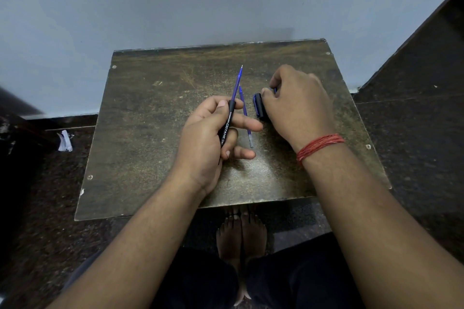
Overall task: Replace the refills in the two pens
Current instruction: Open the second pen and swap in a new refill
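Observation:
My left hand (208, 138) grips a black pen barrel (226, 125) marked OCTANE Gel, held upright over the table. A blue refill (237, 83) sticks out of its top end, tip pointing away from me. A second blue refill (246, 118) lies loose on the table just right of the barrel, partly behind my left fingers. My right hand (298, 103) rests on the table with fingers curled over a dark blue-and-black pen part (259, 105), whose end shows at the thumb. What the rest of that part looks like is hidden under the hand.
The small worn brown table (150, 133) stands against a pale wall. Dark speckled floor surrounds it, with a crumpled white scrap (64, 142) at the left. My bare feet (241, 233) show under the table's near edge.

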Demonstrator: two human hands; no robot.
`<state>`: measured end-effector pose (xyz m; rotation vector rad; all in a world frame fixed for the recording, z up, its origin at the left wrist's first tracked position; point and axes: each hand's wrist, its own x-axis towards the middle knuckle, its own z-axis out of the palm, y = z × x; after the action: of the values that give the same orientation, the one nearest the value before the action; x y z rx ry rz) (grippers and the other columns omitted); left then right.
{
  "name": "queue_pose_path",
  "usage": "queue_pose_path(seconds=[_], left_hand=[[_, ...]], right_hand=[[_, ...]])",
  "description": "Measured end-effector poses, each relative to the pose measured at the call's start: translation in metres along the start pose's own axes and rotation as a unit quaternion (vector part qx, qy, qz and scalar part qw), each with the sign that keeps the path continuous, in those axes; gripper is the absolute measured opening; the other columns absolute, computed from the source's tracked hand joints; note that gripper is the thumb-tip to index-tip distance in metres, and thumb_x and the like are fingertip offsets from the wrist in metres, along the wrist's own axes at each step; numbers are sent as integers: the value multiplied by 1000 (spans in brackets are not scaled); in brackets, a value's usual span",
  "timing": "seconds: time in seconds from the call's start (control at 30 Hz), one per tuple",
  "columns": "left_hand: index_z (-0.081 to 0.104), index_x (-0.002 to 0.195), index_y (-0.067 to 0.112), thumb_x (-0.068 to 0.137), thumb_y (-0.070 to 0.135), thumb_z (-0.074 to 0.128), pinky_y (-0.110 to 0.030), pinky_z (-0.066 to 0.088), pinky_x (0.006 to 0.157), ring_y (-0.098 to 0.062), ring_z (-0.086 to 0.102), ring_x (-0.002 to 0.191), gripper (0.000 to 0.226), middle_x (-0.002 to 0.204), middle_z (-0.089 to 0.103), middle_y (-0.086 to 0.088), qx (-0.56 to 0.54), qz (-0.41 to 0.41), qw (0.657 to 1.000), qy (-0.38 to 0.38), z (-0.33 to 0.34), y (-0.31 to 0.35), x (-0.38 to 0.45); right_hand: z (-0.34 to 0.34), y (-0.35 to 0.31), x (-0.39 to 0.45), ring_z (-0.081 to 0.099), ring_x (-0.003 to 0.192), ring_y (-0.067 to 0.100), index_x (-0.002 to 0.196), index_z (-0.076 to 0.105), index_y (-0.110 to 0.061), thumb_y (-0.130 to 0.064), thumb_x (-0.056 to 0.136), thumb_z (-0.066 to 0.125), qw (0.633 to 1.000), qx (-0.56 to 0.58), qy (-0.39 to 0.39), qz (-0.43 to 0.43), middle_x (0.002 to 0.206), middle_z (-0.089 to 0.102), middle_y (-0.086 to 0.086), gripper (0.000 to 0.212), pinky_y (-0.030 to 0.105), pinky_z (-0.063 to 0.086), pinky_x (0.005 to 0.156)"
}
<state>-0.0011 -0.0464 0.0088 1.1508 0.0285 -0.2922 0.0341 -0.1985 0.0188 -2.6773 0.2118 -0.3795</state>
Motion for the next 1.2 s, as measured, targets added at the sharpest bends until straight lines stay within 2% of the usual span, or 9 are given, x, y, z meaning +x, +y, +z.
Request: queue_pose_path(seconds=[0.1, 0.17, 0.3, 0.47, 0.6, 0.8, 0.93, 1.03, 1.2], left_hand=[[56, 103, 6, 105, 18, 38, -27, 51, 42, -7, 29, 33, 22, 80, 73, -18, 0, 1, 1000, 0, -1, 0, 0], [56, 103, 6, 106, 19, 38, -27, 51, 42, -7, 29, 33, 22, 80, 73, -18, 2, 0, 1000, 1, -1, 1, 0], [56, 103, 6, 106, 19, 38, -27, 51, 42, -7, 29, 32, 22, 76, 73, -17, 9, 1, 1000, 16, 0, 2, 1], [53, 106, 2, 107, 19, 36, -27, 52, 41, -7, 29, 33, 24, 70, 71, -12, 23, 3, 999, 33, 0, 1, 2], [54, 102, 5, 107, 19, 36, -28, 52, 41, -8, 30, 33, 24, 72, 71, -13, 30, 4, 999, 20, 0, 1, 1], [56, 99, 6, 106, 19, 37, -29, 53, 43, -9, 30, 34, 24, 73, 71, -16, 36, -6, 999, 6, 1, 0, 1], [56, 101, 6, 107, 18, 36, -28, 53, 43, -9, 28, 34, 24, 72, 72, -16, 42, -16, 999, -4, 2, 0, -1], [56, 101, 4, 107, 17, 36, -28, 52, 42, -8, 27, 33, 24, 70, 71, -15, 50, -20, 999, -8, 4, 0, -1], [56, 101, 4, 107, 17, 37, -28, 52, 42, -8, 27, 32, 24, 69, 71, -16, 63, -23, 998, -8, 5, -1, -1]], right_hand=[[-3, 0, 2, 58, 94, 21, 92, 60, -23, -33, 93, 58, 999, 49, 10, 14, 81, 62, -8, 10, 37, 48, 75], [-6, -1, 3, 60, 78, 13, 88, 61, -24, -32, 92, 60, 989, 139, 20, 38, 74, 61, -9, 9, 31, 48, 66], [-11, -13, -4, 53, 60, 1, 83, 64, -23, -36, 93, 61, 974, 224, -1, 27, 64, 58, -9, 17, 13, 38, 53], [-10, -29, -13, 55, 55, -1, 82, 67, -19, -38, 94, 64, 957, 272, -97, 23, 66, 67, -7, 23, 15, 42, 51], [-10, -31, -16, 51, 44, -4, 87, 69, -6, -29, 94, 69, 913, 376, -144, 69, 68, 63, 3, 24, 10, 40, 43], [-5, -25, -12, 50, 52, 2, 79, 70, -11, -29, 91, 70, 907, 386, -155, 73, 64, 62, -6, 21, 25, 44, 57], [-3, -22, -9, 50, 56, 8, 75, 67, -15, -26, 90, 70, 880, 447, -123, 105, 67, 62, 0, 20, 27, 42, 57], [-4, -17, -5, 51, 57, 8, 77, 67, -17, -25, 92, 69, 856, 491, -68, 145, 64, 61, -4, 17, 21, 39, 50], [-11, -3, 6, 61, 58, 12, 82, 60, -16, -17, 98, 60, 780, 595, 5, 196, 73, 73, 2, 17, 23, 42, 48]])
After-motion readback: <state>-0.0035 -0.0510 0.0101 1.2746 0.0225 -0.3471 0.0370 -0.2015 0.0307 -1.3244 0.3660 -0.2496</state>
